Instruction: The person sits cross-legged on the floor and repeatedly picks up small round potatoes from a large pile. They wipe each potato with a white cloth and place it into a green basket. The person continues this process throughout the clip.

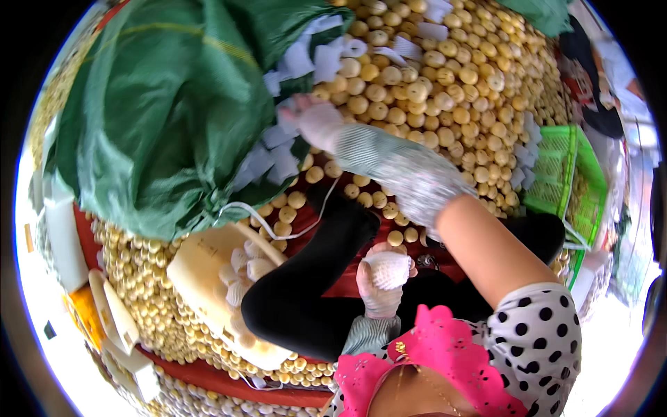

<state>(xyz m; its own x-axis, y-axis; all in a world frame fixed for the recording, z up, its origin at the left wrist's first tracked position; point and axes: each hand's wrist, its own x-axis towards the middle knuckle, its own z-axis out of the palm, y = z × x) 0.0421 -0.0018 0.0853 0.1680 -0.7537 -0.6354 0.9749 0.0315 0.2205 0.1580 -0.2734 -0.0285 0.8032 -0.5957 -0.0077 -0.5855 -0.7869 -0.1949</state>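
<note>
My left hand (379,292), in a thin pale glove with bare fingertips, holds a white foam-net bundle (391,270) in front of my chest; what is inside cannot be seen. My right hand (315,122) is stretched out at the edge of a big green woven sack (172,120), its fingers apart over loose white foam-net pieces (284,162). The fingertips are blurred, and I see nothing clearly gripped in them. Beside that hand lies a large heap of round pale-yellow fruits (443,91). Several white net-wrapped pieces (258,268) sit in a cream plastic container (200,260) by my bent knee.
A bright green plastic crate (552,167) stands at the right. A white cord (260,221) runs from the sack toward the red floor covering (333,260) between my legs. More round fruits (156,313) lie at the lower left. Part of another person (617,68) shows at the upper right.
</note>
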